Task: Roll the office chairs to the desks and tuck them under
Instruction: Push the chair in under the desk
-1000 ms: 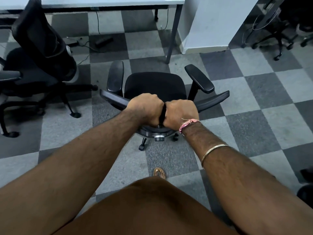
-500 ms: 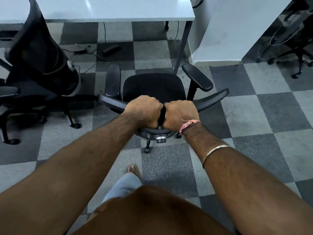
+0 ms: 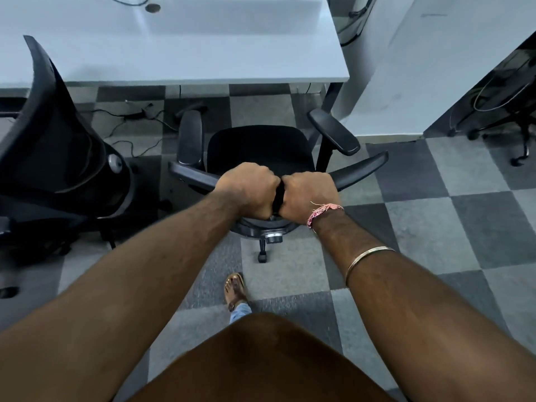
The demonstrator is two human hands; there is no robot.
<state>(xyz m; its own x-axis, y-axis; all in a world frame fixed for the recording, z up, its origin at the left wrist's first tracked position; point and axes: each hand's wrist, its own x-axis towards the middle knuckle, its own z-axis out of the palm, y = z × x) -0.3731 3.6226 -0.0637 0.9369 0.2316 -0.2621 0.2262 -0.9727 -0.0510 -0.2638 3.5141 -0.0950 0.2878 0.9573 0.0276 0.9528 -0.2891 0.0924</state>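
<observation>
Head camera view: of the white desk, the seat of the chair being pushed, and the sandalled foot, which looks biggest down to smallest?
1. White desk, widest by far.
2. Chair seat, gripped chair's black pad.
3. Sandalled foot, smallest, though it is nearer the camera.

Both hands, left hand and right hand, grip the backrest.

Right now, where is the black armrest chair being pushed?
In the head view, the black armrest chair sits centre, just short of the white desk, right of another black chair.
</observation>
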